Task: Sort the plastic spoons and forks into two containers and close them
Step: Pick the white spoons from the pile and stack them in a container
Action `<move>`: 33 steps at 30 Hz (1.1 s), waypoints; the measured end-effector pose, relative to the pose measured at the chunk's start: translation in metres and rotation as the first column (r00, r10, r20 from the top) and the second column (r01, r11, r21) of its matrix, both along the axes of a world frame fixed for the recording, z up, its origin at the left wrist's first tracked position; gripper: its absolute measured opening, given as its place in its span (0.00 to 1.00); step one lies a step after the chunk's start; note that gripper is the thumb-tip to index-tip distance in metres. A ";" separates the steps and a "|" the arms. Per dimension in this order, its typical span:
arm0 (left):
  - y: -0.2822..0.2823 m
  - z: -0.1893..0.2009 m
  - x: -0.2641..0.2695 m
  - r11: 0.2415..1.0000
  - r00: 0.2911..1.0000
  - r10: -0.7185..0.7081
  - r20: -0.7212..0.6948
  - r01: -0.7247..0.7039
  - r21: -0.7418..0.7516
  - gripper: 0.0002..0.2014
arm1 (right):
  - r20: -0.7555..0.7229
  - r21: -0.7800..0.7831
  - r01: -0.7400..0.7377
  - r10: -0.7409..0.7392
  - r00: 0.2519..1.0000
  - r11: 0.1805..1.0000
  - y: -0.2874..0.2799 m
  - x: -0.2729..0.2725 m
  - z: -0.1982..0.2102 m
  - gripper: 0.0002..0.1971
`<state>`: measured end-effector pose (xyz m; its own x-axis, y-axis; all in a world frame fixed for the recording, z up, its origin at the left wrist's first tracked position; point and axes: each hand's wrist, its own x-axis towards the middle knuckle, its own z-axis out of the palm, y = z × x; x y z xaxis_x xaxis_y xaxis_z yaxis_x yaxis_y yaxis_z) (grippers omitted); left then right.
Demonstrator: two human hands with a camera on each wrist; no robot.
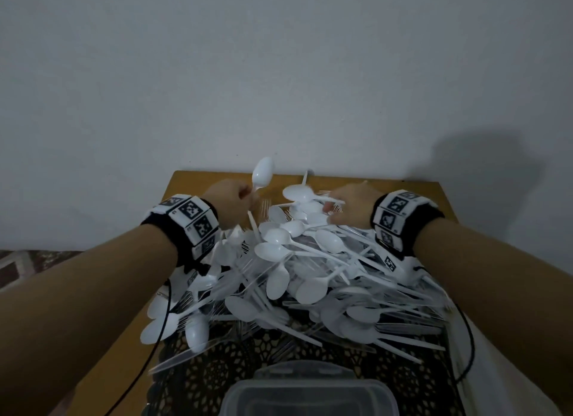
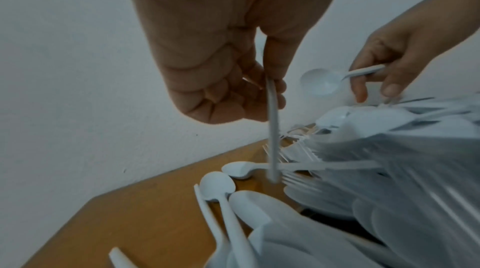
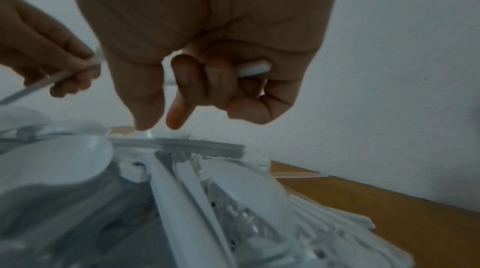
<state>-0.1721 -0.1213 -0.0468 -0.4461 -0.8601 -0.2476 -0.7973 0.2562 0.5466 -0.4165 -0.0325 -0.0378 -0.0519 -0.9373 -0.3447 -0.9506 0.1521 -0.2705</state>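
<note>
A big heap of white plastic spoons and forks (image 1: 310, 276) covers the table. My left hand (image 1: 231, 198) is raised at the heap's far left and grips a spoon (image 1: 263, 173) by its handle (image 2: 271, 128), bowl upward. My right hand (image 1: 347, 208) is over the heap's far right. Its curled fingers hold another spoon (image 2: 322, 84) by the handle (image 3: 253, 70), while its thumb and index finger point down at the cutlery. A clear plastic container (image 1: 310, 397) stands at the near edge, in front of the heap.
The wooden table (image 1: 192, 183) stands against a white wall (image 1: 279, 74). A black lace cloth (image 1: 217, 369) lies under the heap and the container. A black cable (image 1: 164, 322) hangs from my left wrist across the cutlery. Some bare wood shows at the table's left side (image 2: 130, 221).
</note>
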 end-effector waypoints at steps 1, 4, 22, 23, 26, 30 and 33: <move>0.004 0.002 0.002 1.000 0.999 -0.016 -0.028 0.016 0.006 0.12 | -0.013 0.011 -0.016 0.016 1.000 1.000 -0.002 0.004 -0.001 0.09; 0.017 0.001 0.006 0.999 0.998 -0.054 -0.037 0.054 -0.005 0.12 | -0.089 0.077 -0.044 0.051 0.995 0.996 -0.007 0.013 -0.005 0.09; 0.040 -0.019 -0.025 0.983 0.964 -0.179 0.197 0.168 0.074 0.34 | -0.032 0.000 0.083 -0.083 0.996 0.997 0.030 -0.031 0.034 0.08; 0.040 -0.019 -0.026 0.983 0.964 -0.181 0.195 0.170 0.070 0.33 | -0.041 0.016 0.087 -0.087 0.995 0.996 0.033 -0.030 0.033 0.12; 0.038 -0.018 -0.024 0.984 0.963 -0.179 0.200 0.175 0.038 0.30 | 0.007 0.086 0.097 -0.098 0.995 0.992 0.040 -0.020 0.021 0.19; 0.038 -0.013 -0.014 0.986 0.966 -0.163 0.200 0.167 -0.001 0.20 | 0.030 0.125 0.101 -0.106 0.994 0.987 0.047 -0.005 0.005 0.09; 0.038 -0.005 -0.003 0.986 0.971 -0.165 0.172 0.164 0.020 0.15 | 0.002 0.191 0.104 -0.106 0.994 0.976 0.049 -0.001 -0.003 0.16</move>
<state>-0.1752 -0.0830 -0.0513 -0.5314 -0.7768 -0.3380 -0.8269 0.3891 0.4060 -0.4175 0.0169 -0.0407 -0.1410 -0.8440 -0.5175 -0.9234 0.3005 -0.2386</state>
